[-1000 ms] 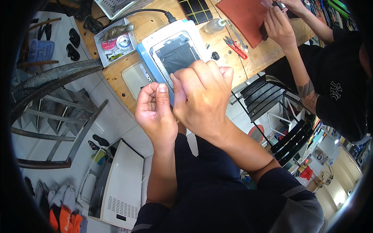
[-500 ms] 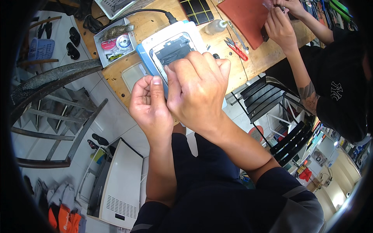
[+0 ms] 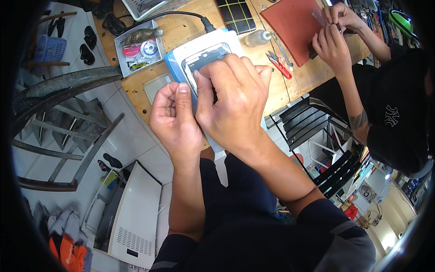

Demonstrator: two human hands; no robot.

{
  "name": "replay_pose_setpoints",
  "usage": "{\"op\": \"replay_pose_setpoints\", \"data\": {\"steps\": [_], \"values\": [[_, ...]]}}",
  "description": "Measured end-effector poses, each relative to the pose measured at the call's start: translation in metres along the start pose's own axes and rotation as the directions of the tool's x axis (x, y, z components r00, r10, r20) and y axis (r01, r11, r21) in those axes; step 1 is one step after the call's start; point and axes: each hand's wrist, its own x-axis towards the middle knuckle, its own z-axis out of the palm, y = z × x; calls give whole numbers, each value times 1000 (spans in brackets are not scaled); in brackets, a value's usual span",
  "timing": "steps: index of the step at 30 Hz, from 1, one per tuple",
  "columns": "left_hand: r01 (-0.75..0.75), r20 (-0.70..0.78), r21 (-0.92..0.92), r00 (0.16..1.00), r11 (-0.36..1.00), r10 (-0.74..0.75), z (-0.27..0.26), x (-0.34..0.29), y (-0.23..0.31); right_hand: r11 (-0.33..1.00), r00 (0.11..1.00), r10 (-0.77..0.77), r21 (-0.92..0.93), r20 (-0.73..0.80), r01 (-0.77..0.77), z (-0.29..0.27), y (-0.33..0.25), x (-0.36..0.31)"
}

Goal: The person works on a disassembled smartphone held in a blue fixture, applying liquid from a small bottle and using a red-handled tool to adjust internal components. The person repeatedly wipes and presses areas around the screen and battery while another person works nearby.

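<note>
Head view: wooden table [image 3: 280, 96] on tiled floor [image 3: 131, 138]; left hand [image 3: 176, 118] and right hand [image 3: 233, 97] curled at a device [image 3: 206, 55], any hold unclear.

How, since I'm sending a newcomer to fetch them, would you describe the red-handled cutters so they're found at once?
On the wooden table, find the large reddish-brown mat toward the picture's upper right. Between its left edge and the person's right hand lie small cutters. Their bright red handles set them apart from the slim metal tool beside them.
</note>
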Motion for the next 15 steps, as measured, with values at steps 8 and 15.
{"op": "replay_pose_setpoints", "data": {"steps": [8,15], "values": [[-8,-15,2,1000,1000,8,2,4,-2,1000,1000,12,26,6,-12,1,1,4],[-14,-13,-9,1000,1000,14,2,7,-1,998,999,45,50,29,-46,1,1,4]]}}
